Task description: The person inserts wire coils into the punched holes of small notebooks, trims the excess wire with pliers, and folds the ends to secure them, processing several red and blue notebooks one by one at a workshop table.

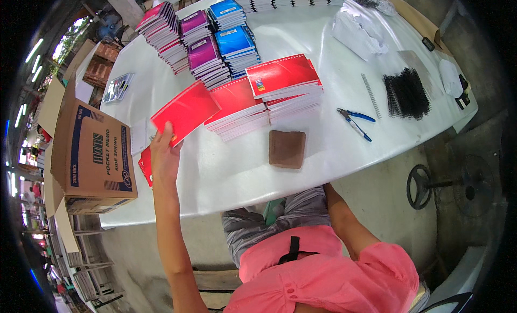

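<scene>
My left hand (165, 150) grips the lower left corner of a red-covered memo notebook (187, 111), thumb on top, lifted at a tilt beside the red stacks. Another red notebook (145, 165) lies partly hidden behind my left wrist. Just right of the held one stand a stack of red notebooks (235, 100) and a taller red stack (284, 76) with punched edges. A brown square pad (287, 149) lies in front of them. My right forearm (343, 218) runs down to the table's front edge, where the hand is hidden.
An open cardboard box (99, 157) stands at the left. Purple (205, 54) and blue notebook stacks (235, 42) fill the back. On the right lie blue-handled pliers (357, 120), a single spiral coil (370, 95), a pile of black coils (406, 95) and a white plastic bag (360, 33).
</scene>
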Available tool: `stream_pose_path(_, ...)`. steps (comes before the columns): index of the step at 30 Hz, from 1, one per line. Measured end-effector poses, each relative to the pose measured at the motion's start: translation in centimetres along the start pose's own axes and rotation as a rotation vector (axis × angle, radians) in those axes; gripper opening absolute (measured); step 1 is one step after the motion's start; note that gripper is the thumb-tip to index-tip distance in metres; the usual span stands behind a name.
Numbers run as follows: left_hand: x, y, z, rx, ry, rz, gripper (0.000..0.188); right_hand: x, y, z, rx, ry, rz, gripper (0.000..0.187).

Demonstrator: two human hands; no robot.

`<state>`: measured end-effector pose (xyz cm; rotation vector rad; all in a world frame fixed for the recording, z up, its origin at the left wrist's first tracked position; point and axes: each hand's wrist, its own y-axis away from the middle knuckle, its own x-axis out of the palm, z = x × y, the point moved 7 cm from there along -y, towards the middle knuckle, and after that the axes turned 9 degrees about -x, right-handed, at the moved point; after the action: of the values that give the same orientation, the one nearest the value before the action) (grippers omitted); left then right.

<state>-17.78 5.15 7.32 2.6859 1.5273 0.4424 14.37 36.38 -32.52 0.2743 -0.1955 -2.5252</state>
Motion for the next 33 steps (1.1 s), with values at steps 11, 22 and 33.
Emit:
stream_pose_path(11, -1.2, 11.6, 11.6, 0.122, -0.073, 0.251, 0.062, -0.3, 17.6, 29.3, -0.286, 0.085, 0.776, 0.025)
stream_pose_path(22, 3.3, 15.4, 4.0, 0.466, -0.925, -0.122, 0.082, 12.9, 16.6, 30.6, -0.566, -0.166, 0.570, 0.026)
stream_pose_path(33, 10.6, 14.4, 5.7, 0.539, -1.512, 0.158, 0.051, -5.7, -0.4, 37.5, -0.795, 0.222, -0.203, 0.015)
